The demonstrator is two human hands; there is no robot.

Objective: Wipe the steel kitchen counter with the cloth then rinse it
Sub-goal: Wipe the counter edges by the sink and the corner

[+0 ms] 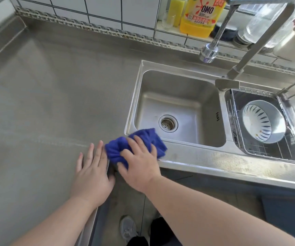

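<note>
A bunched blue cloth (pixel 148 139) lies on the front corner of the steel counter (pixel 54 96), right at the sink's near-left rim. My right hand (pixel 139 162) presses down on the cloth, fingers spread and curled over it. Flat on the counter just left of the cloth rests my left hand (pixel 92 167), fingers apart, holding nothing. The steel sink (pixel 177 110) sits beside them, its basin empty with a drain strainer (pixel 168 123) showing. The faucet head (pixel 208 53) hangs over the sink's back edge; no water runs.
A second basin to the right holds a wire rack (pixel 260 148) with a white bowl (pixel 262 119). On the tiled ledge behind stand a yellow detergent bottle (pixel 200 15), a yellow sponge (pixel 176 9), a glass and jars. The counter's front edge runs under my wrists.
</note>
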